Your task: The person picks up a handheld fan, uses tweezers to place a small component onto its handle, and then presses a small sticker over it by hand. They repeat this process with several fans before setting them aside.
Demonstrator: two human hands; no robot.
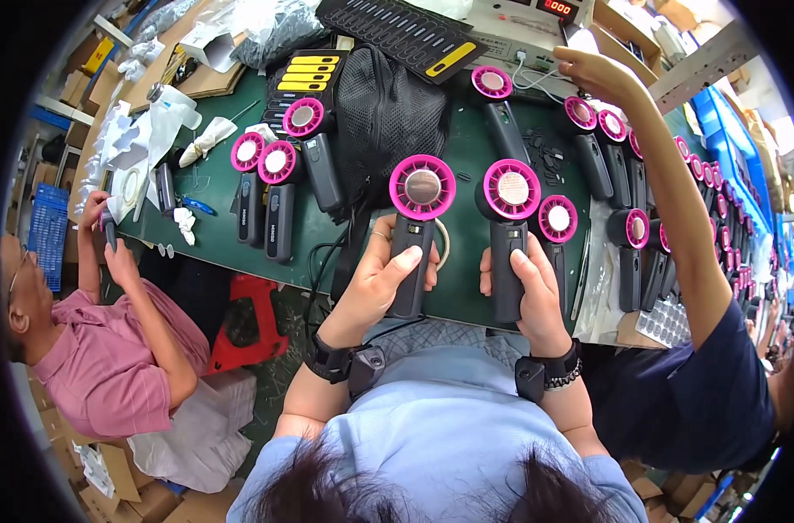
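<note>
The work looks partway: a left fan (414, 228) and a right fan (507, 234) are in hand, both upright, while more fans (277, 205) lie at the wearer's 11 and 1 o'clock on the tabletop (458, 292); which are finished cannot be told. At 12 o'clock the left hand (378, 283) wraps one handle, thumb in front; toward 1 o'clock the right hand (541, 295) clasps the other.

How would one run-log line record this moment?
left hand: holding pink-rimmed fan | right hand: holding second fan | black mesh bag: on green table
</note>
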